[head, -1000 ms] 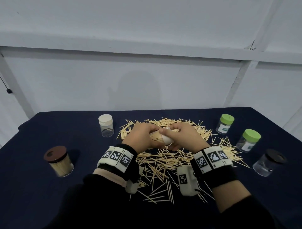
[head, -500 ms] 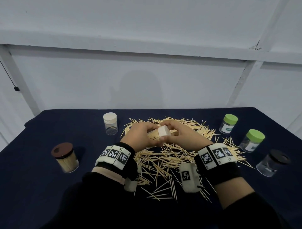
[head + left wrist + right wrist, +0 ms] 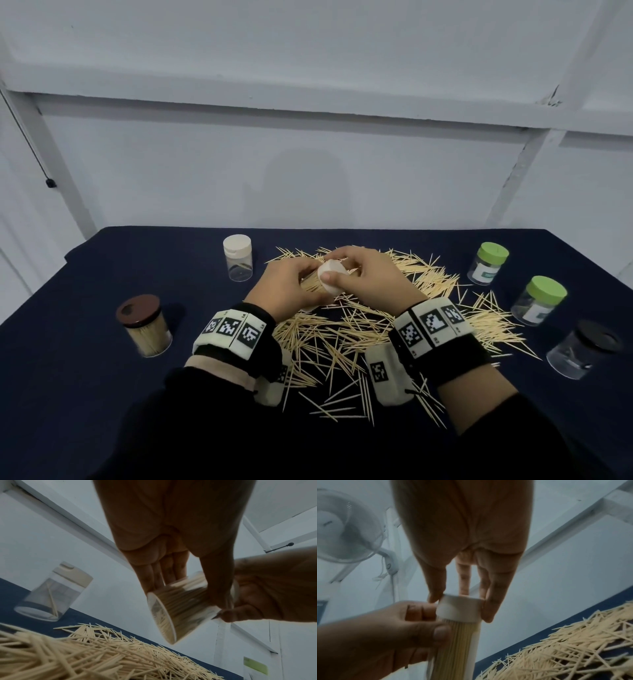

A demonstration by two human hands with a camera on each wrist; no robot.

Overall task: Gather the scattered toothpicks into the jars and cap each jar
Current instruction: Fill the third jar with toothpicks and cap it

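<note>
A clear jar (image 3: 178,605) packed with toothpicks is held tilted above the pile, its body gripped by my left hand (image 3: 291,286). My right hand (image 3: 366,275) holds the white cap (image 3: 331,279) on the jar's mouth, fingers and thumb round the cap's rim (image 3: 458,607). In the right wrist view the jar (image 3: 458,642) stands below the cap, and my left thumb lies across it. Scattered toothpicks (image 3: 359,329) cover the middle of the dark blue table (image 3: 85,394) under both hands.
A white-capped jar (image 3: 238,257) holding a toothpick stands at the back left. A brown-lidded jar (image 3: 145,325) full of toothpicks stands at the left. Two green-lidded jars (image 3: 488,262) (image 3: 539,301) and a black-lidded jar (image 3: 582,349) stand at the right.
The two hands have stayed together over the pile, turning the jar and cap; the cap's flat top now faces the camera more. The head view has shifted a little.
</note>
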